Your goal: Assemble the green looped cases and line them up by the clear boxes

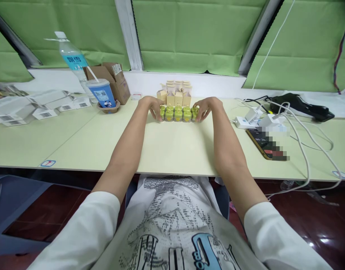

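Observation:
Several small clear jars with green lids (178, 113) and yellow labels or contents stand packed together on the table. My left hand (154, 108) has its fingers bent round the left end of the group. At the right end, my right hand (205, 108) curls its fingers against the outermost jars, so the group sits squeezed between both hands. Parts of the end jars are hidden by my fingers. Just behind them stand several small cream-coloured boxes (178, 98), some with their flaps raised.
Left on the table (175, 150) are white boxes (48, 101), a water bottle (73, 56), a blue cup (103, 95) with a straw and a cardboard box (118, 88). To the right lie a phone (263, 144), a power strip (242, 122) with chargers and loose white cables (301, 150).

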A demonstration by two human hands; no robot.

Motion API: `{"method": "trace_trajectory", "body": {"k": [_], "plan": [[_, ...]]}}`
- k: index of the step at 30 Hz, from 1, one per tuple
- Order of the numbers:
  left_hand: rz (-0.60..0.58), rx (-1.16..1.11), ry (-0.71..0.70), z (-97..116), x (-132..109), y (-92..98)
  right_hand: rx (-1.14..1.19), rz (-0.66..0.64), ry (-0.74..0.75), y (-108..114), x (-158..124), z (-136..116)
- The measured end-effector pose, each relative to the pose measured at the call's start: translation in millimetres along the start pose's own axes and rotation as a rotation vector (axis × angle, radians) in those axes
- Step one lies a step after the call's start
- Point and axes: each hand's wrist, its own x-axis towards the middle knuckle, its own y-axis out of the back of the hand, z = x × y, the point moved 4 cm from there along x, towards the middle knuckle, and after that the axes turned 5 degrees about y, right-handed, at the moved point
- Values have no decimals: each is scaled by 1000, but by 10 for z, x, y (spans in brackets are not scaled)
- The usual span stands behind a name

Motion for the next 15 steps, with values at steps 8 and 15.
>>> {"method": "trace_trajectory", "body": {"k": [8,15], "plan": [[49,-36,21,-31,23,18,-70,-101,-139,-59,-123,-59],[84,-63,-18,-79,56,140,-65,-54,-145,-52,-149,-49]]}}
